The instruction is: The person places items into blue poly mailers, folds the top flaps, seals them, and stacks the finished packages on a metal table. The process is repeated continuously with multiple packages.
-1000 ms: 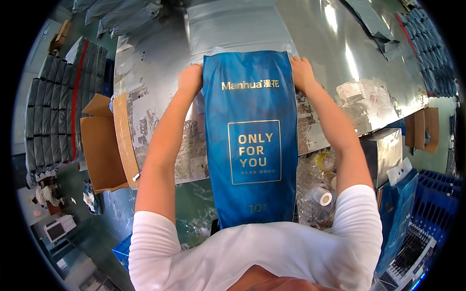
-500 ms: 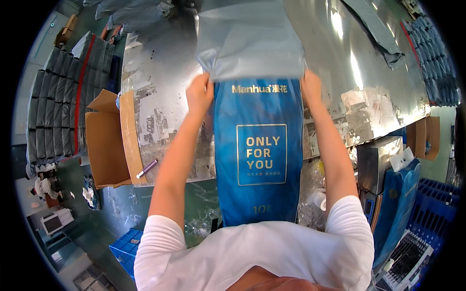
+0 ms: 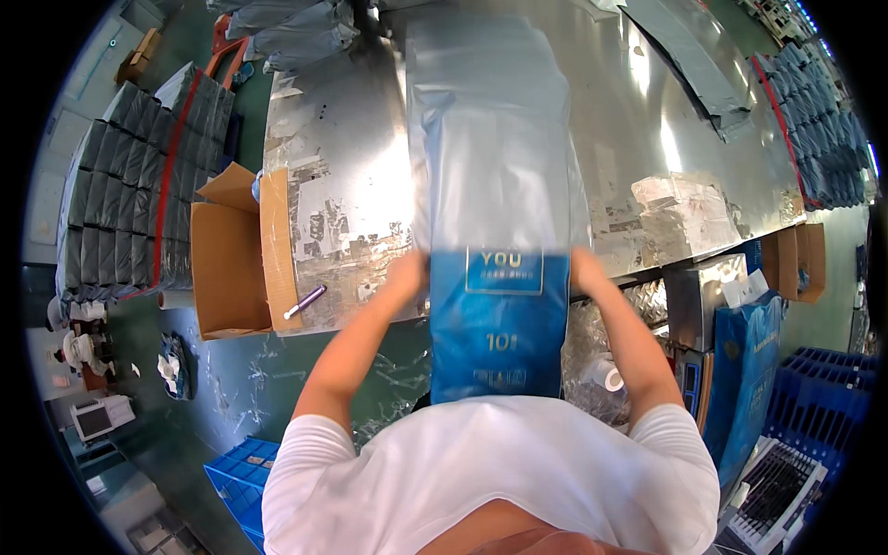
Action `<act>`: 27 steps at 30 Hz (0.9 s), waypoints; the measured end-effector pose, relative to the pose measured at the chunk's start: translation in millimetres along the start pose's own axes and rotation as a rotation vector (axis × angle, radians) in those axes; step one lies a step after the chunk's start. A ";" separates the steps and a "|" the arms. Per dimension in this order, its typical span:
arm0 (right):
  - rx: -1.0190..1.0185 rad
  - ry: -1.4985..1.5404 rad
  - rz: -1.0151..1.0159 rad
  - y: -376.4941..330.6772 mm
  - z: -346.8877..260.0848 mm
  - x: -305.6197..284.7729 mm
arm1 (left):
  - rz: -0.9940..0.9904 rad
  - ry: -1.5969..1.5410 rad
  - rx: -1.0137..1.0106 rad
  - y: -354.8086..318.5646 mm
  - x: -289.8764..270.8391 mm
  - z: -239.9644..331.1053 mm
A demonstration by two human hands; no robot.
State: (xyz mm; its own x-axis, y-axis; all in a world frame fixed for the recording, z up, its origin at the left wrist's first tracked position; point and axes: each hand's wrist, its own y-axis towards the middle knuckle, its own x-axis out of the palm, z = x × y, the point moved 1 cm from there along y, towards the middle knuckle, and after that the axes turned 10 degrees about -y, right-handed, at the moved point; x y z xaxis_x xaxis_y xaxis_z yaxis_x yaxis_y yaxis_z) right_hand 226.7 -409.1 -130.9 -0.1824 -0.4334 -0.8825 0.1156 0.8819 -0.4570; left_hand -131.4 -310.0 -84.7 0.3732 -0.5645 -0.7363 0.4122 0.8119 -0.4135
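Observation:
A long blue package [image 3: 499,347] with gold lettering lies lengthwise in front of me, its near end against my white shirt. A grey plastic mailing bag [image 3: 499,176] covers the package's far part, with its mouth edge across the middle of the blue. My left hand [image 3: 407,275] is closed on the left side of the bag's mouth. On the opposite side my right hand [image 3: 585,271] is closed on the bag's edge too. Both hands are somewhat blurred, and their fingertips are partly hidden.
The metal table [image 3: 347,185] has worn patches. On its left stand an open cardboard box [image 3: 227,268] and a purple marker [image 3: 306,302]. Another grey bag [image 3: 689,69] lies at the far right. A blue package [image 3: 740,370] leans at the right; a blue crate [image 3: 242,476] is lower left.
Both hands have drawn the grey bag's mouth toward me, down over the blue package. More of the package is now covered, and the view has shifted slightly.

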 end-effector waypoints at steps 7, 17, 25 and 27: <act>0.046 0.512 -0.995 -123.1 -20.8 90.1 | -0.364 -0.056 0.101 -159.3 67.4 -7.8; 0.092 0.198 -0.119 -10.5 8.3 -38.8 | 0.159 -0.162 0.019 -37.0 27.0 -4.1; -0.585 -0.103 -0.353 -122.4 -115.2 -27.9 | 0.143 -0.471 -0.155 -84.1 45.0 7.8; -0.292 0.033 0.051 -68.6 -136.8 -32.4 | 0.209 -0.375 -0.026 -88.8 57.2 3.4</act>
State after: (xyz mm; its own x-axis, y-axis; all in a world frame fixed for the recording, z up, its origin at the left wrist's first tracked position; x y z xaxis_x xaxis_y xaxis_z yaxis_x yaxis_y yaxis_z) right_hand 91.1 -430.2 -55.9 -0.2157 -0.3850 -0.8973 -0.1594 0.9205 -0.3567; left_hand -143.9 -414.9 -88.2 0.7252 -0.3983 -0.5617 0.2760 0.9155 -0.2928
